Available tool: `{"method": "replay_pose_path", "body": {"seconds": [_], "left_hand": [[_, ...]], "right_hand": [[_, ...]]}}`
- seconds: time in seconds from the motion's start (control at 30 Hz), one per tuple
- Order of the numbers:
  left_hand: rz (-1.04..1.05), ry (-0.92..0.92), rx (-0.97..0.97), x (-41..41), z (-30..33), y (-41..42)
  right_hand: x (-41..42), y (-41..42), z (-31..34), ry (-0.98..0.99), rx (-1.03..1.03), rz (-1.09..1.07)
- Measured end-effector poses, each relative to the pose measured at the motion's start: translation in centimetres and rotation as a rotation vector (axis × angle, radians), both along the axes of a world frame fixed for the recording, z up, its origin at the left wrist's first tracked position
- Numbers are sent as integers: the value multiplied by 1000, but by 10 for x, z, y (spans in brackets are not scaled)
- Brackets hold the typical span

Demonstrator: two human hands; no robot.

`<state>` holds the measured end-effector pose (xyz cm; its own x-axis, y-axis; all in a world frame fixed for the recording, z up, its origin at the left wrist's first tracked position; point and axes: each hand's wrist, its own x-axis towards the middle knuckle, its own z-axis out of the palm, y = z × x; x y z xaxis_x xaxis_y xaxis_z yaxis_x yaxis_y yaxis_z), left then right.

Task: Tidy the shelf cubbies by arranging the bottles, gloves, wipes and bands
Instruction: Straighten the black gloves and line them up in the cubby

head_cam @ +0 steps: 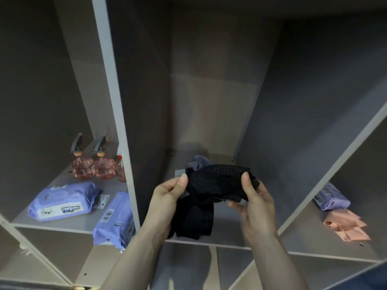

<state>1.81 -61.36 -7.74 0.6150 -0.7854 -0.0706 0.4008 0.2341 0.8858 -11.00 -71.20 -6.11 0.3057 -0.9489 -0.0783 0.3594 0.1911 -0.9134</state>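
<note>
Both hands hold a black perforated glove [217,183] in front of the middle cubby. The left hand [167,197] pinches its left end between thumb and fingers [183,178]; the right hand [254,197] pinches its right end likewise, so the fingers are closed on fabric, not spread. The glove's long axis runs left to right, roughly parallel to the shelf's front edge [209,243]. A further length of black fabric [194,220] hangs below the left hand and reaches the shelf board; whether it is the same glove or its pair cannot be told. A grey-violet item [199,161] lies just behind, deeper in the same cubby. The cubby floor behind it appears bare, giving room to set the glove down. Side walls stand near both hands, the left divider [117,114] nearer.
</note>
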Motion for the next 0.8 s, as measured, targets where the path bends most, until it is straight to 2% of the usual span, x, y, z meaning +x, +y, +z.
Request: {"method": "replay_pose_path", "body": {"seconds": [0.17, 0.3, 0.37, 0.43, 0.53, 0.63, 0.73, 0.8], "left_hand": [[8, -54, 9, 1, -1, 2], [41, -113, 26, 2, 0, 2], [96, -137, 34, 2, -1, 1], [133, -104, 37, 1, -2, -1], [179, -94, 71, 2, -6, -2], [266, -175, 160, 10, -13, -1], [365, -256, 246, 14, -11, 1], [281, -243, 254, 13, -4, 2]], "right_hand": [[0, 0, -3, 15, 22, 66], [-1, -2, -5, -226, -22, 268], [-2, -2, -5, -278, -72, 371], [-2, -1, -10, -181, -113, 405], [3, -1, -17, 34, -107, 272], [2, -3, -13, 19, -74, 207], [-4, -8, -4, -38, -112, 326], [-5, -12, -1, -44, -109, 418]]}}
